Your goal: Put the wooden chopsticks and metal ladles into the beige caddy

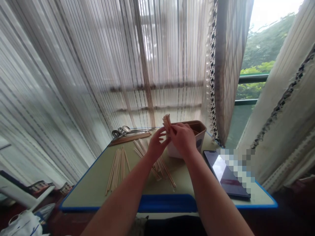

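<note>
Both my hands meet in the middle, around a bundle of light wooden chopsticks (166, 122) held roughly upright, their tips poking up above the fingers. My left hand (157, 143) is curled against the bundle from the left. From the right, my right hand (184, 137) pinches it, hiding part of the sticks. Behind the right hand stands a pale utensil holder (174, 151) with a brown rim and dividers. More light chopsticks (161, 167) lie loosely on the table under my hands, and another group of chopsticks (118, 167) lies spread to the left.
Several metal ladles or strainers (123, 130) lie at the back left beside darker brown chopsticks (130, 139). A dark tablet or phone (225, 177) rests on the right of the blue-edged table (88, 193). Curtains (172, 65) hang directly behind the table.
</note>
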A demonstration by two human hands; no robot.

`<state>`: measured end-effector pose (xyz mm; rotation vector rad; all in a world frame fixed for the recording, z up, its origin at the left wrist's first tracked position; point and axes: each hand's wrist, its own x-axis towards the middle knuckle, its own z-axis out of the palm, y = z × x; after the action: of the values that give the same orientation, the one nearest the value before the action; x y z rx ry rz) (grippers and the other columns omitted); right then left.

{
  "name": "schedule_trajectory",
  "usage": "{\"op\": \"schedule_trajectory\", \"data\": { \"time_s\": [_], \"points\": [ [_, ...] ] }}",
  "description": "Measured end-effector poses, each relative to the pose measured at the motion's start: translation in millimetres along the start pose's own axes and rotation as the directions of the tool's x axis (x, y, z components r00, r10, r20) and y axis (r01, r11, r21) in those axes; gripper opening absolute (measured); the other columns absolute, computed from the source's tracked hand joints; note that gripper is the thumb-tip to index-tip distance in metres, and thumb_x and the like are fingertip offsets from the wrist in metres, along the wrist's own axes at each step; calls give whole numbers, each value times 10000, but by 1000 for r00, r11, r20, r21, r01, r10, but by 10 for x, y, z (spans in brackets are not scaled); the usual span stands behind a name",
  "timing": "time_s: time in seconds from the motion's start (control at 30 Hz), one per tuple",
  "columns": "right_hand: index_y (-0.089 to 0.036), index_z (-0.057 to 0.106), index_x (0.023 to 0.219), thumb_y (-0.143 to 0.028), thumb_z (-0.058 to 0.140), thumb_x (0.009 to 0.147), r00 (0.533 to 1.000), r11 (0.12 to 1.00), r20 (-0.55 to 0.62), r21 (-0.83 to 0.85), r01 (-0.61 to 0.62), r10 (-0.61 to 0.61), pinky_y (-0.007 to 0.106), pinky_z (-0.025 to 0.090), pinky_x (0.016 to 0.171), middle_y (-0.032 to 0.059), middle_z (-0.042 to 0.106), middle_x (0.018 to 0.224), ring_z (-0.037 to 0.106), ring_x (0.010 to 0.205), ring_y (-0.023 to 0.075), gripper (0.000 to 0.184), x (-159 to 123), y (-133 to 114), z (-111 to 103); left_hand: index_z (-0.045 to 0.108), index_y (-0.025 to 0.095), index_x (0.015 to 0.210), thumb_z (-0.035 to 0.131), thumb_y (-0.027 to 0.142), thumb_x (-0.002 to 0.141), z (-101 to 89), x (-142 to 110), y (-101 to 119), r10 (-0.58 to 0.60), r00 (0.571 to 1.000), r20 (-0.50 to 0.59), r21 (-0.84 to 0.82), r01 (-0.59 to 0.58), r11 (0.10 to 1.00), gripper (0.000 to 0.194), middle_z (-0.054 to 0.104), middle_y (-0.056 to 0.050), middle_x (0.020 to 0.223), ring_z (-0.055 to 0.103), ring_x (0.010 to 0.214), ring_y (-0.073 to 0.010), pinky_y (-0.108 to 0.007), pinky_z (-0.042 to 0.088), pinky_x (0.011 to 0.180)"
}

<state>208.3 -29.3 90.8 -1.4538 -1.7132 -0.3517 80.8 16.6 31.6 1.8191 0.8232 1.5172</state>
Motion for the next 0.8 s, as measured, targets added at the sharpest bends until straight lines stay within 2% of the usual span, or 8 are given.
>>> {"op": "schedule_trajectory", "data": {
  "time_s": [0.1,0.23,0.33,0.4,0.5,0.6,0.7,0.8],
  "points": [
    [-210,650,1010,-266,474,820,997,1000,-71,10,1,0,351,346,815,68,646,929,493,914,236,265,0,-19,52,498,262,1206,684,272,715,-3,20,4,3,1000,16,33,-3,999,525,574,-84,1197,592,969,-206,-319,482,751],
    [-165,563,1148,-240,468,792,968,999,-251,39,-5,14,412,340,868,117,585,1089,465,1017,274,376,-35,-47,162,440,226,1278,717,249,655,-91,18,65,-26,1000,-2,157,26,987,682,514,-128,1268,573,986,-224,-343,487,771],
    [-174,540,1156,-226,446,795,932,995,-357,59,84,-58,435,334,903,125,534,1145,441,1070,276,377,-118,-96,235,498,192,1238,710,224,641,-310,-48,175,-20,1000,0,352,19,936,635,523,-125,1259,547,1049,-254,-404,452,890],
    [-180,544,1141,-222,444,801,922,978,-355,73,193,-155,432,334,917,124,530,1136,440,1080,266,357,-191,-153,278,581,186,1143,695,213,652,-524,-130,269,-17,999,34,518,-3,856,505,588,-105,1174,537,1076,-270,-432,393,971],
    [-195,568,1103,-208,453,805,912,917,-233,134,375,-338,410,351,910,105,557,1090,460,1046,243,320,-309,-291,349,639,209,1043,664,211,685,-901,-299,355,-5,1000,-27,688,22,725,359,637,-80,1077,552,1054,-274,-426,378,984],
    [-198,610,1007,-185,463,809,870,836,-16,269,478,-492,363,376,876,75,597,991,482,970,208,247,-433,-479,444,663,211,975,623,226,716,-1325,-500,292,30,985,-168,769,112,629,262,657,-82,1008,579,998,-270,-410,407,950],
    [-212,625,1003,-224,483,827,771,777,229,412,476,-594,323,393,839,54,618,964,493,941,187,226,-571,-652,554,671,186,932,580,266,746,-1721,-704,119,29,963,-269,796,205,570,222,661,-99,970,596,960,-270,-407,434,909],
    [-246,624,1075,-313,481,854,641,731,377,490,475,-669,311,388,832,47,629,995,498,954,184,272,-687,-752,631,672,171,870,543,281,772,-1939,-863,-29,2,925,-381,759,311,572,196,667,-100,913,608,918,-250,-395,453,873]
  ]
}}
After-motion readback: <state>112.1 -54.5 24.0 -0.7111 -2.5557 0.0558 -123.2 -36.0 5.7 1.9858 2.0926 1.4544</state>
